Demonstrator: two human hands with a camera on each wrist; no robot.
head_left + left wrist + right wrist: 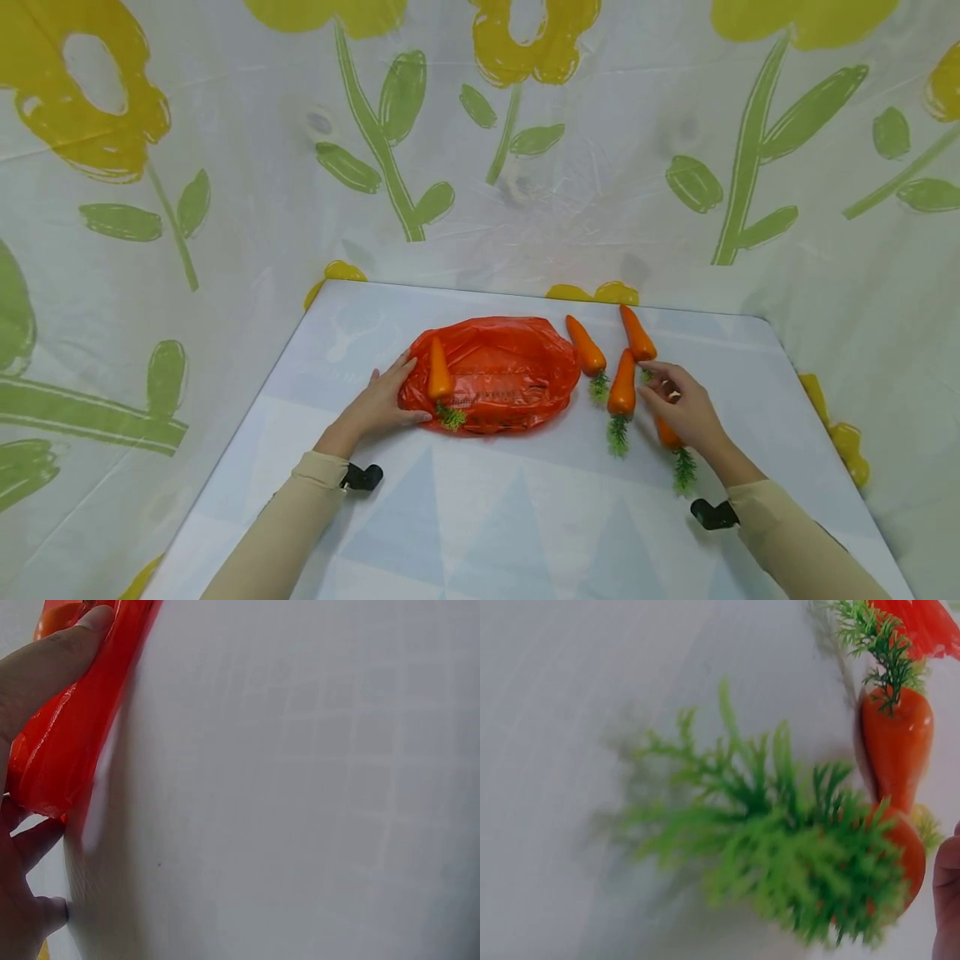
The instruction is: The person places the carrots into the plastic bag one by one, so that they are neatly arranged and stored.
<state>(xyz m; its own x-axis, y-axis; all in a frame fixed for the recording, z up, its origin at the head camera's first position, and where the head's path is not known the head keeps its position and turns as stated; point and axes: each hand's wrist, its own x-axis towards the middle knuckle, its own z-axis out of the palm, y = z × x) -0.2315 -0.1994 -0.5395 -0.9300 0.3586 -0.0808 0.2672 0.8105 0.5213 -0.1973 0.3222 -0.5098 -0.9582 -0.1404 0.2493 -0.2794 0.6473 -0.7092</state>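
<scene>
A crumpled red plastic bag [510,350] lies on the table, with a carrot [439,371] with a green top on its left part. My left hand [386,396] grips the bag's left end, thumb at the near side and fingers at the far side. In the left wrist view the thumb [67,656] presses the red plastic. My right hand [686,408] bends over the nearest carrot [669,435], partly hiding it. Thumb and index tips stand apart beside the leaves of the back carrot [637,333]. In the right wrist view green leaves [772,840] fill the foreground.
Two more carrots, a left one [587,346] and a middle one [621,383], lie between the bag and my right hand. The pale table [480,517] has a triangle pattern. Behind it hangs a flower-printed curtain [600,225]. Small black devices sit at both wrists.
</scene>
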